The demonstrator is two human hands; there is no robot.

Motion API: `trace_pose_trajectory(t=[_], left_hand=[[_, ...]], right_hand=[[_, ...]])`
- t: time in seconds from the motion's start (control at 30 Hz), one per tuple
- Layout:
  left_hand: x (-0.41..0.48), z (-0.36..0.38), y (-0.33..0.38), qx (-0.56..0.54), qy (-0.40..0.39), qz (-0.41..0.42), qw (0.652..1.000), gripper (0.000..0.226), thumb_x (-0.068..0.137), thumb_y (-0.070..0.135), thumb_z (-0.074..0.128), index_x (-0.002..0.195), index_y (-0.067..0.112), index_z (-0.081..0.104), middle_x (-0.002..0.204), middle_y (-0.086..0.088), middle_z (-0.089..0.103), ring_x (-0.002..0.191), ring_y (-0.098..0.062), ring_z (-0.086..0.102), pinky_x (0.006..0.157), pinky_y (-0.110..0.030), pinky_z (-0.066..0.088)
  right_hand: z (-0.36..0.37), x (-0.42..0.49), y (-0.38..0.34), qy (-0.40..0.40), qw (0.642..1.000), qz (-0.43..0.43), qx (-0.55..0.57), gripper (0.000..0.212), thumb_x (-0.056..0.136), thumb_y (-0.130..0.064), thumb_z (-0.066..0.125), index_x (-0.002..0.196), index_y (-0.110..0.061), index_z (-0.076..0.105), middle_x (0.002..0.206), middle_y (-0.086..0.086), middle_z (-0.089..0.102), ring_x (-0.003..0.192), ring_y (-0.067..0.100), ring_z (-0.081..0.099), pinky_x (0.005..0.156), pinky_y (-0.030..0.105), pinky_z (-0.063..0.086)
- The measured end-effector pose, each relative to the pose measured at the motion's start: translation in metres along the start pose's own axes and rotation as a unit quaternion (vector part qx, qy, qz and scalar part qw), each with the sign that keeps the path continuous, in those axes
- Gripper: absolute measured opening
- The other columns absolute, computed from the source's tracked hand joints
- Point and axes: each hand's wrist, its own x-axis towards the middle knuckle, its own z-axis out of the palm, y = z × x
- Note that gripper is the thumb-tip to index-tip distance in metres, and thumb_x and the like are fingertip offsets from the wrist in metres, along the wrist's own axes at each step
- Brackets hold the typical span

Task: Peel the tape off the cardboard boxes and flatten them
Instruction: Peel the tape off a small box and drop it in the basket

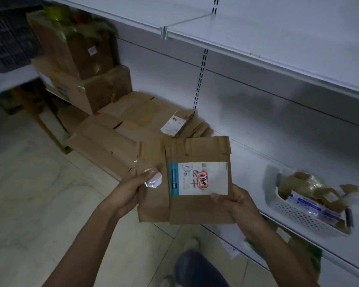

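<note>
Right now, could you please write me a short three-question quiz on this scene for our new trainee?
1. True or false: the left hand and right hand both hold the flattened box.
2. The shiny tape scrap on that box sits at: A) the left thumb, B) the right thumb, C) neither thumb.
3. Which container on the shelf holds crumpled tape and paper?
Key: 1 true; 2 A; 3 the white basket.

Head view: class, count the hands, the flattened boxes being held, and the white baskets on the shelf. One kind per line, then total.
Hands: 2, left hand, right hand
Held flattened box: 1
White basket: 1
Total: 4
</note>
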Motion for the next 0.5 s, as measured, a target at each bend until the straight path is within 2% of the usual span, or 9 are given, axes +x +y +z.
trace_pose_trajectory(t=[0.07, 0.1, 0.2, 0.27, 0.33, 0.4, 0.43, 0.5], left_hand=[[0.02, 0.006, 0.004, 0.063, 0.031, 0.008, 0.998, 0.037, 0.098, 0.015, 0.05, 0.062, 0.01, 0.053, 0.061, -0.002, 0.05, 0.055, -0.009, 0.047, 0.057, -0.02, 0.04], [0.031, 0.01, 0.004, 0.094, 0.079, 0.012, 0.992, 0.037, 0.098, 0.015, 0.051, 0.062, 0.01, 0.054, 0.061, -0.002, 0.05, 0.055, -0.008, 0.047, 0.059, -0.021, 0.039], [0.068, 0.012, -0.004, 0.116, 0.281, 0.043, 0.952, 0.015, 0.092, 0.013, 0.063, 0.082, 0.004, 0.068, 0.072, -0.001, 0.065, 0.063, -0.004, 0.063, 0.057, -0.012, 0.047], [0.086, 0.009, -0.004, 0.157, 0.366, 0.069, 0.915, 0.008, 0.091, 0.013, 0.064, 0.088, 0.006, 0.066, 0.072, 0.008, 0.066, 0.064, 0.006, 0.064, 0.051, -0.005, 0.043], [0.104, 0.001, 0.0, 0.199, 0.405, 0.088, 0.888, 0.01, 0.092, 0.017, 0.061, 0.082, 0.016, 0.058, 0.069, 0.011, 0.066, 0.068, 0.002, 0.067, 0.053, -0.012, 0.048], [0.123, -0.015, 0.007, 0.24, 0.42, 0.074, 0.872, 0.012, 0.093, 0.024, 0.059, 0.084, 0.019, 0.054, 0.079, 0.007, 0.067, 0.079, -0.01, 0.068, 0.063, -0.03, 0.056], [0.133, -0.027, 0.01, 0.252, 0.416, 0.06, 0.872, 0.011, 0.094, 0.027, 0.059, 0.088, 0.019, 0.055, 0.084, 0.006, 0.067, 0.084, -0.014, 0.068, 0.068, -0.036, 0.057], [0.152, -0.048, 0.018, 0.293, 0.392, 0.04, 0.871, 0.022, 0.091, 0.039, 0.058, 0.096, 0.017, 0.059, 0.087, 0.007, 0.067, 0.087, -0.013, 0.065, 0.079, -0.035, 0.052]], right_hand=[[0.001, 0.016, -0.004, -0.02, 1.0, 0.016, 0.011, 0.043, 0.077, -0.035, 0.069, 0.119, -0.033, 0.064, 0.11, -0.012, 0.071, 0.098, 0.007, 0.068, 0.063, 0.023, 0.056], [0.001, 0.026, -0.005, -0.037, 0.999, 0.02, 0.023, 0.043, 0.08, -0.03, 0.068, 0.122, -0.031, 0.062, 0.112, -0.01, 0.071, 0.1, 0.01, 0.068, 0.065, 0.025, 0.057], [0.004, 0.067, -0.002, -0.043, 0.999, 0.001, 0.024, 0.039, 0.087, -0.012, 0.064, 0.125, -0.022, 0.059, 0.113, -0.006, 0.071, 0.104, 0.014, 0.067, 0.072, 0.027, 0.057], [0.016, 0.1, 0.006, -0.006, 0.999, -0.025, -0.027, 0.033, 0.088, -0.008, 0.064, 0.115, -0.028, 0.061, 0.107, -0.013, 0.071, 0.102, 0.012, 0.068, 0.075, 0.021, 0.056], [0.034, 0.133, 0.014, 0.022, 0.995, -0.033, -0.088, 0.026, 0.088, -0.015, 0.065, 0.104, -0.035, 0.06, 0.101, -0.021, 0.067, 0.098, 0.007, 0.066, 0.072, 0.013, 0.054], [0.049, 0.164, 0.02, 0.024, 0.993, -0.027, -0.117, 0.023, 0.09, -0.019, 0.064, 0.107, -0.034, 0.057, 0.105, -0.018, 0.065, 0.1, 0.008, 0.065, 0.074, 0.015, 0.054], [0.052, 0.179, 0.019, 0.013, 0.994, -0.009, -0.108, 0.026, 0.091, -0.018, 0.063, 0.113, -0.03, 0.056, 0.112, -0.012, 0.065, 0.104, 0.011, 0.064, 0.081, 0.023, 0.056], [0.052, 0.213, 0.013, -0.012, 0.998, 0.048, -0.043, 0.032, 0.092, -0.01, 0.062, 0.121, -0.022, 0.055, 0.122, 0.001, 0.064, 0.112, 0.02, 0.062, 0.093, 0.042, 0.053]])
